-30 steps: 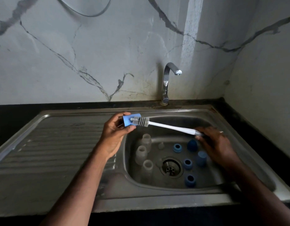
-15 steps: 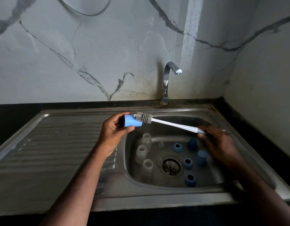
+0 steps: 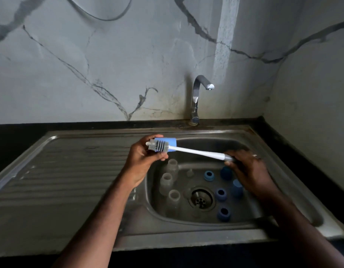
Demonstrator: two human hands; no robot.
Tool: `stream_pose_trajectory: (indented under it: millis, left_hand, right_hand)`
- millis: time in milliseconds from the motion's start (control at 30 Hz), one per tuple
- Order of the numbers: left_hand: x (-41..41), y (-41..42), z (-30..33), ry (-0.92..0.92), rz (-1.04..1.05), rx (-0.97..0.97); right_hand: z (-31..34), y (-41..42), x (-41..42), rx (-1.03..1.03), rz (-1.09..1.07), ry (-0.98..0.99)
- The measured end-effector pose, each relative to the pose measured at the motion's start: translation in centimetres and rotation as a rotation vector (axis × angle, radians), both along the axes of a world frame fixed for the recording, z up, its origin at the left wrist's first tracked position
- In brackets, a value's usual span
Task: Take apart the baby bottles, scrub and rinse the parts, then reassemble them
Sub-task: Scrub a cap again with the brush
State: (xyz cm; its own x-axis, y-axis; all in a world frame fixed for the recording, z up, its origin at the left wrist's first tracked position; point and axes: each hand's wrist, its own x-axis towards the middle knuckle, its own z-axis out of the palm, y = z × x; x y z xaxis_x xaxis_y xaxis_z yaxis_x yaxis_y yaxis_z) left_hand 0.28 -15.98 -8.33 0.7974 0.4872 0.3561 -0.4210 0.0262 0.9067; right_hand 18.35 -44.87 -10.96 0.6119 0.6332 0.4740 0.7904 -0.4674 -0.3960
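A steel sink [image 3: 90,190] set in a dark tabletop [image 3: 12,136]. In its basin stand three clear bottles [image 3: 166,183] left of the drain [image 3: 201,198]; blue caps [image 3: 221,194] lie to the right.

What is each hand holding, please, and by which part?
Left hand grips the blue cap around its body; right hand holds the brush by its handle end.

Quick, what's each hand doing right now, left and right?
Left hand: holding the light blue cap, fingers curled round it.
Right hand: gripping the handle of the bottle brush, its bristles against the cap.
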Motion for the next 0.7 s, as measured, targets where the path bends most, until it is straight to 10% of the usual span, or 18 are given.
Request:
stream_pose_trajectory:
  millis: [700]
  left_hand:
    - [-0.4,0.9,-0.5,0.008,0.004,-0.045]
  right_hand:
    - [0.4,-2.0,1.0,0.057,-0.051,-0.004]
